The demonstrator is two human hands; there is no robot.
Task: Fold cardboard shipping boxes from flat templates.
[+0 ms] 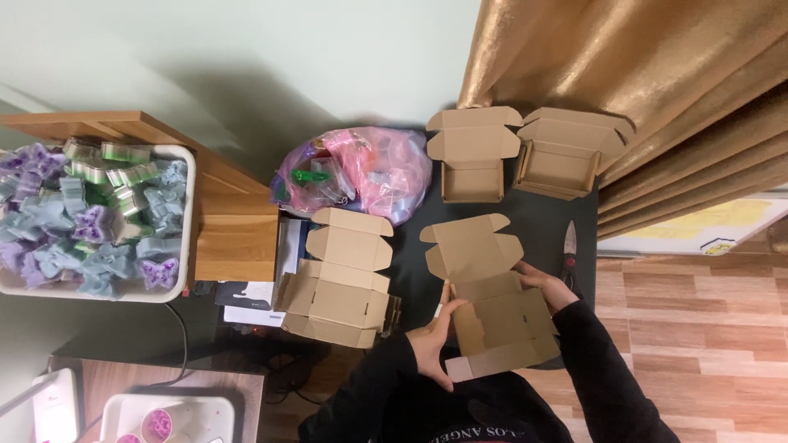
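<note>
Cardboard filled the lower middle of the frame, where a half-folded mailer box (492,308), empty with its lid flap up, sat on the dark table (414,279) between the left hand (433,344), fingers curled against its left wall and front corner, and the right hand (543,283), fingers pressed flat on its right wall. Two finished open boxes (525,160) stood empty at upper centre beside a pink plastic bag (361,172) stuffed with small items, more folded boxes (341,279) were stacked left of centre, a white tub (190,226) at far left brimmed with purple, blue and green butterfly-shaped pieces (90,217), and scissors (570,250) lay right of the box
</note>
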